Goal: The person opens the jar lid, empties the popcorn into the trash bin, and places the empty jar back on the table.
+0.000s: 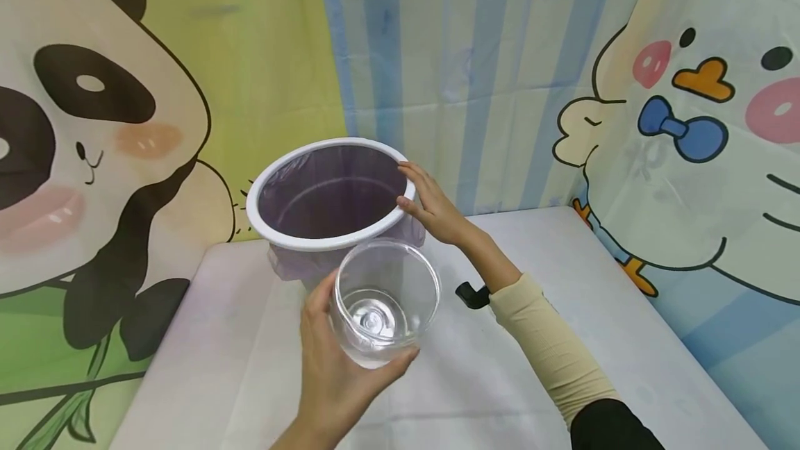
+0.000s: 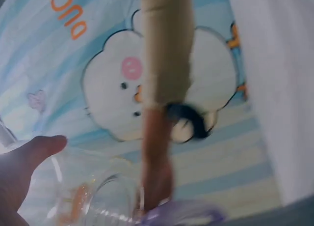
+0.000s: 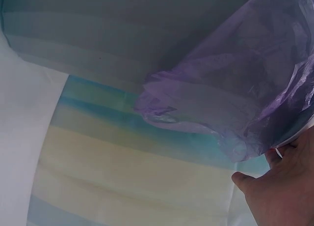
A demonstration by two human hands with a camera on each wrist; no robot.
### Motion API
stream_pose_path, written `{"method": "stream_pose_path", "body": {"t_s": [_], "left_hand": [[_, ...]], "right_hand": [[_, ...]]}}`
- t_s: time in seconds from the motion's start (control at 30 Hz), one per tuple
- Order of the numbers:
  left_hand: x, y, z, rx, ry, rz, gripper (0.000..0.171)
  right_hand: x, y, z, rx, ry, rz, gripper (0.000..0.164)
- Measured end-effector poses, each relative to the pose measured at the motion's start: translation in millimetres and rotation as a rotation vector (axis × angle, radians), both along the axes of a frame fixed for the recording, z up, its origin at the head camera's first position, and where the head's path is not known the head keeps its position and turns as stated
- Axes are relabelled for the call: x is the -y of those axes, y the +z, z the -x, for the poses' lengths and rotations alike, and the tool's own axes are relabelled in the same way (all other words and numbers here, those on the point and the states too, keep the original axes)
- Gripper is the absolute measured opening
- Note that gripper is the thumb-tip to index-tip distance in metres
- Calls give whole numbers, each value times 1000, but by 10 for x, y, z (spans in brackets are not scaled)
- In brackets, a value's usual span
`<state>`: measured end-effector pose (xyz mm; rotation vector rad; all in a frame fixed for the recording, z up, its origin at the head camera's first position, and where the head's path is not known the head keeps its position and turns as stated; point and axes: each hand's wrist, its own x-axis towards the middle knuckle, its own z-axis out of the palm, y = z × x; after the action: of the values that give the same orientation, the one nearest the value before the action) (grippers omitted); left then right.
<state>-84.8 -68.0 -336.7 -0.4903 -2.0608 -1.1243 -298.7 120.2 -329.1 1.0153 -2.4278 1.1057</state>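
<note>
My left hand (image 1: 340,360) grips a clear plastic cup (image 1: 384,297) round its lower side, with the mouth tilted up toward me. No contents show inside it. Just behind the cup stands a round trash bin with a white rim (image 1: 262,224), lined with a thin purple bag (image 3: 211,88) whose edge hangs over the outside. My right hand (image 1: 437,210) rests on the right side of that rim, fingers extended and the thumb apart from them. In the left wrist view the cup (image 2: 113,196) lies beside the left thumb.
A white-covered table (image 1: 250,346) carries the bin near its back edge. By the right forearm shows a black strap-like piece (image 1: 472,295). Printed curtains with a panda (image 1: 94,82) and a duck (image 1: 681,179) close in the back and sides.
</note>
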Motion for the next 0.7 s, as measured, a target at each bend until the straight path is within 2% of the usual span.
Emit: {"method": "stream_pose_path", "body": {"t_s": [0.1,0.2,0.3,0.43,0.57,0.7], "left_hand": [[-140,-355,-32,135,-24,-128,113],[-283,-707,-27,229,-8,-221,115],[-409,-1068,17,274,23,-267,114],[-543,-1503,91,302,77,-263,115],[-635,-1804,135,316,131,-218,116],[-676,-1989,134,342,165,-173,118]], "right_hand": [[-6,15,-4,-3,2,2,86],[-6,25,-3,0,-4,1,87],[1,29,0,7,-5,2,88],[13,28,-7,24,0,6,87],[16,22,-19,36,-4,9,88],[6,15,-32,48,-11,10,90]]}}
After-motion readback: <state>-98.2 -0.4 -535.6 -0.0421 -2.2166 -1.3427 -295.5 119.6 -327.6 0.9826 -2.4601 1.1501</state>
